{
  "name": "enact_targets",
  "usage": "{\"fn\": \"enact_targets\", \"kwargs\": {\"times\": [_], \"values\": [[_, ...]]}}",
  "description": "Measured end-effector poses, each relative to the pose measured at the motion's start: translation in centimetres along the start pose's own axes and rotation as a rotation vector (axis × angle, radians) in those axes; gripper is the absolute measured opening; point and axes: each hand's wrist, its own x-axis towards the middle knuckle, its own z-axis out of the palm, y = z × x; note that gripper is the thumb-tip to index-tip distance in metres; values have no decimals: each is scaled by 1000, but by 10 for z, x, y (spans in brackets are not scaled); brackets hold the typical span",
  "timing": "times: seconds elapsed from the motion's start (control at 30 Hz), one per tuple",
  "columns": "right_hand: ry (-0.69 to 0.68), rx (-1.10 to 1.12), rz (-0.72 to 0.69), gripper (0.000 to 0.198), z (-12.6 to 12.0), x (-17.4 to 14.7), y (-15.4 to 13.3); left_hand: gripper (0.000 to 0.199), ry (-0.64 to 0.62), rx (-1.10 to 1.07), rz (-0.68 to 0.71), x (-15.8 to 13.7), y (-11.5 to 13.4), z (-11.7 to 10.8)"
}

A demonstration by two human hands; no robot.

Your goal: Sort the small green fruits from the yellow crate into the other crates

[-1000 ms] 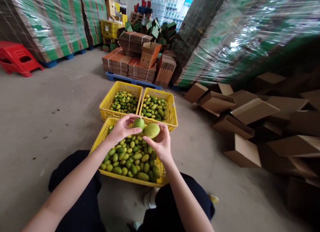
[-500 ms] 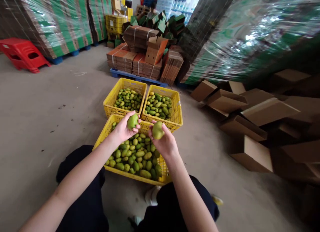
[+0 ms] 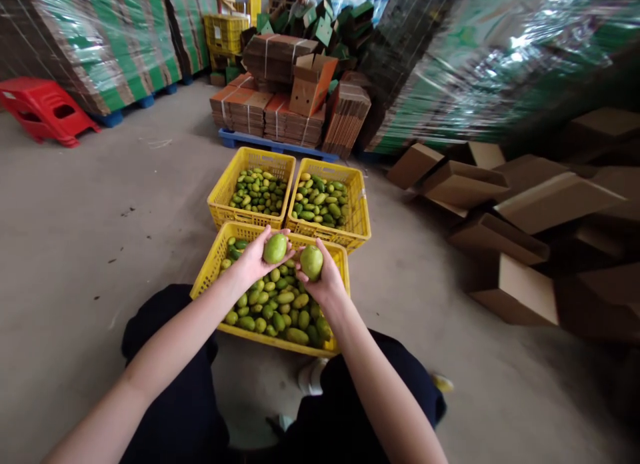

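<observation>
My left hand (image 3: 257, 259) cups a smooth green oval fruit (image 3: 275, 249), which lies on the fingers with the thumb beside it. Another fruit of the same kind, a yellowish green one (image 3: 311, 263), is held in my right hand (image 3: 327, 281) between thumb and fingers. Both hands are close together above the far part of the nearest yellow crate (image 3: 235, 332). Many loose green and yellow-green fruits (image 3: 285, 297) fill the bottom of that crate; the hands and forearms hide some of them. The exact kind of fruit is hard to make out.
Behind stand two more yellow crates of fruit, a left one (image 3: 220, 204) and a right one (image 3: 357, 211). Flattened cartons (image 3: 245, 107) are stacked on a blue pallet (image 3: 280, 146). Open cardboard boxes (image 3: 523, 281) lie at right, a red stool (image 3: 45, 111) at left. A person (image 3: 303, 4) is far back.
The two hands have come closer together, and both fruits have turned a little in the fingers. My view has tilted down slightly, so the background sits higher.
</observation>
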Motion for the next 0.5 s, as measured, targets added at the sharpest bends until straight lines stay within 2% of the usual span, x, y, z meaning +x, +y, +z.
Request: {"fn": "enact_targets", "kwargs": {"times": [0.1,0.2,0.3,0.5], "values": [[86,13,19,37,-1,0,-2,29,-45,7,-5,-1,-2,1],[2,-10,6,30,-2,-3,-3,11,-49,-3,53,-4,-3,3],[-106,-12,-67,16,-2,-5,-4,14,-57,-13,33,-6,-1,3],[-218,43,-157,21,-3,-8,-4,27,-66,17,-33,-4,1,1]]}}
